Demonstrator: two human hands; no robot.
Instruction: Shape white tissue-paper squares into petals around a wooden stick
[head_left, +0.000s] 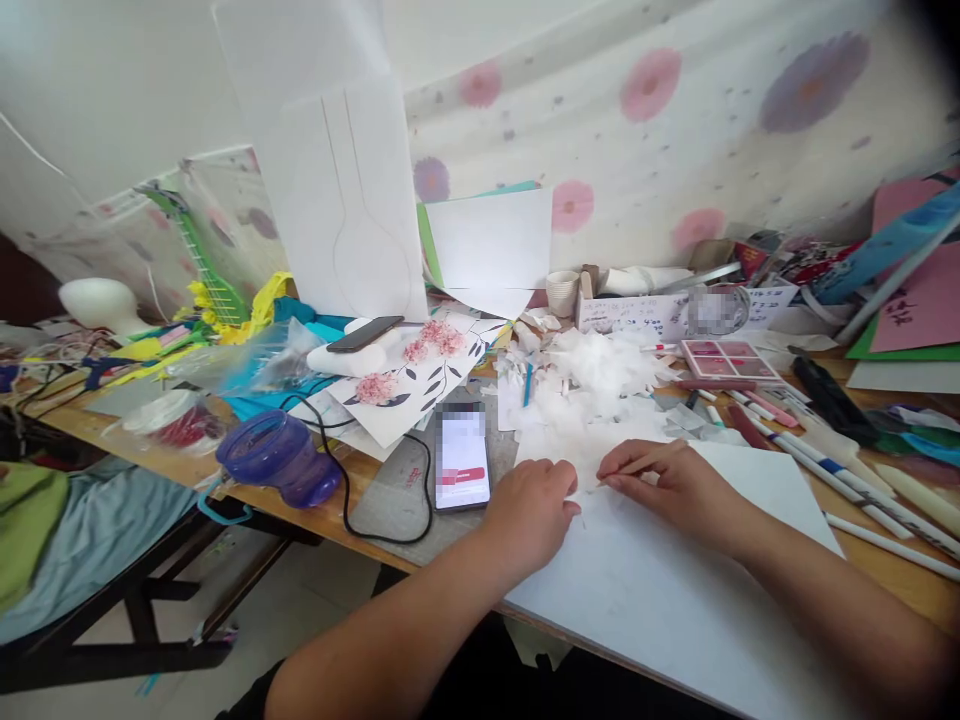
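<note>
My right hand (666, 483) is closed around a thin tan stick (651, 459), its tip end hidden by my fingers. My left hand (534, 515) rests just to the left with its fingers curled in; whatever they pinch is too small and pale to make out. Both hands are over a large white sheet (645, 610) at the table's front edge. A small white piece (592, 490) lies between them, its outline faint against the sheet. Just behind my hands rises a loose heap of white fluff and torn paper scraps (592, 365).
Left of my hands lie a lit phone (463, 455) and a black cord (429, 490). A purple jug (279, 458) stands near the front edge. Flower-printed paper (427, 375) lies behind. A pink palette (729, 362), white rods (862, 490) and a black tool (834, 400) are at the right.
</note>
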